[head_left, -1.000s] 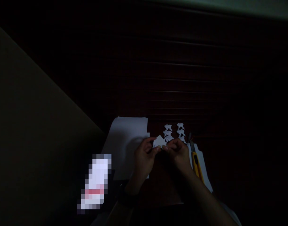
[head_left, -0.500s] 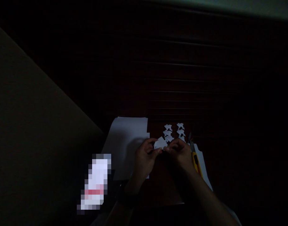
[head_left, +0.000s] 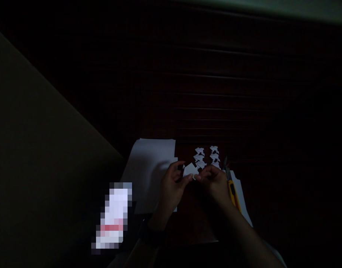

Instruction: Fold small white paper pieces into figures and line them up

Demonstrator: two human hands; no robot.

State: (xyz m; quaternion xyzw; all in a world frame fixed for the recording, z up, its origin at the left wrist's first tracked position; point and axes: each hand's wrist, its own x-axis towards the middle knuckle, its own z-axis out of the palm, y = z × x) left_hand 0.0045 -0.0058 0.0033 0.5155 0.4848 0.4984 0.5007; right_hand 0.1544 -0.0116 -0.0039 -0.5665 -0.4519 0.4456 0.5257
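A: How is the grip?

B: Both hands are on one thing. The left hand [head_left: 171, 188] holds a small piece of folded white paper [head_left: 189, 169] at its left side, and the right hand [head_left: 215, 185] pinches its lower right edge.

A: And the piece itself?

B: Between the hands, above the worktop [head_left: 191, 225] in this view; whether it touches, I can't tell.

A: What could spoil it?

B: A crooked crease, I'd say — the piece is small, the fingertips crowd it and the light is very dim. Too hard a tug from the right could tear the edge.

A: Just beyond?

B: Two columns of paper shapes [head_left: 199, 158] sit past the right fingers. A knuckle pushed forward could flatten or scatter the nearest.

A: Further right?

B: A yellow-handled knife [head_left: 234, 197] lies over some white paper [head_left: 242, 193], close beside the right wrist. Its blade looks extended — a careless sideways swing risks a cut.

A: And left?

B: Large sheets [head_left: 152, 156]; a dragging wrist could crumple them.
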